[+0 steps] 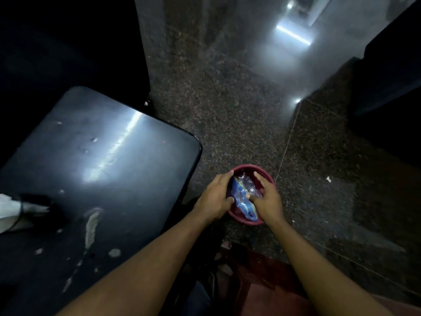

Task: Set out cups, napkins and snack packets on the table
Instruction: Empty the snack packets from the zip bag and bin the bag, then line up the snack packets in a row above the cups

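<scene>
A red round tub (245, 221) stands on the speckled floor to the right of a dark table (91, 160). Inside it lie a blue snack packet (242, 198) and some clear plastic wrapping (248, 182). My left hand (215, 197) grips the tub's left rim, with the thumb against the blue packet. My right hand (268, 198) reaches into the tub from the right, its fingers pressing on the packet. The tub's bottom is hidden by the hands and the packets.
The dark table has a glossy stained top with a rounded corner near the tub. A white crumpled item (13, 210) lies at its left edge. Dark furniture (391, 87) stands at the far right. A reddish-brown surface (262, 281) shows below my arms.
</scene>
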